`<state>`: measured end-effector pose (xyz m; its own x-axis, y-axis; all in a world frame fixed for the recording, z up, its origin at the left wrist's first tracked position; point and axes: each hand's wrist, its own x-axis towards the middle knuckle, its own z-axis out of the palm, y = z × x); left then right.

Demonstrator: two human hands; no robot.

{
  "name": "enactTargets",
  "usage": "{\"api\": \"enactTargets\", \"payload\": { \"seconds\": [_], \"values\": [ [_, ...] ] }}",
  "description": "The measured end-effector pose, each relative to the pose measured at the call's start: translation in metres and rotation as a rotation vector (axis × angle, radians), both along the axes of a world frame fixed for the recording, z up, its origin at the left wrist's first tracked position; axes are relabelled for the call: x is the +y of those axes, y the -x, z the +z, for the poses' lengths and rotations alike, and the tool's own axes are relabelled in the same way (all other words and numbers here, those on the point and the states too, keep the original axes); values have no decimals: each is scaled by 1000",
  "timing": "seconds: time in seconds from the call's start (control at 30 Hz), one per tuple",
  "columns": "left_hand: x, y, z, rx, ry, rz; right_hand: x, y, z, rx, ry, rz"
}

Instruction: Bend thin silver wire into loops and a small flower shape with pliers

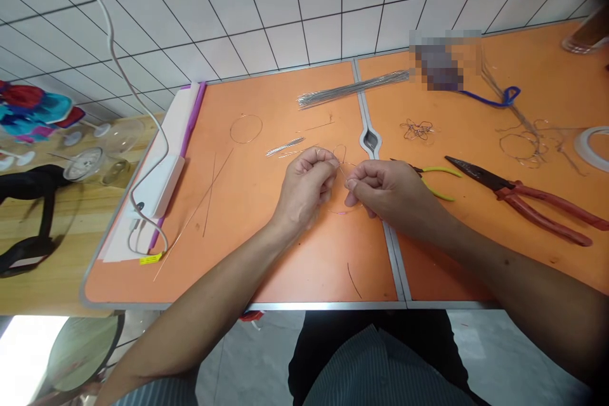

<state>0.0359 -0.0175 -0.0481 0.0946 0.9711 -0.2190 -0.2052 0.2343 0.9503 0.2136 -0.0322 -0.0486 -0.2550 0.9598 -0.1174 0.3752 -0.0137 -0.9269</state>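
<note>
- Head view showed the left hand and the right hand close together, just above the orange table, about midway between its near and far edges and beside the seam that splits the surface.
- The thin wire ran between the two hands. A small loop of it rose above the gap between them, on the side toward the far edge.
- The left fingers were curled shut, with thumb and forefinger pinched on the wire's left part.
- The right fingers were likewise closed, their tips nipping the wire just beside the left thumb. How far the wire ran inside either fist could not be told.
- Yellow-handled pliers lay just beyond the right hand, partly hidden by it.
- Red-handled pliers lay further toward the right edge, well apart from the hands.
- A bundle of straight wires lay across the seam near the far edge.
- A wire ring lay flat, toward the far left corner.
- A white power strip sat along the left edge.
</note>
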Motion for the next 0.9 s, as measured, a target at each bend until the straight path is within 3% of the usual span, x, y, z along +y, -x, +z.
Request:
{"api": "enactTargets", "payload": {
  "seconds": [0.3, 0.53, 0.7, 0.9],
  "values": [
    [1, -2, -3, 42, -15, -7, 0, 0, 3, -19, -25, -8],
    [2, -1, -3, -18, 64, 4, 1, -4, 12, -64, -46, -5],
    [6, 0, -1, -91, 161, -8, 3, -9, 5, -310, -451, -65],
    [9, 2, 1, -140, 248, -20, 7, -14, -9, -493, -831, 100]
  ]
}}
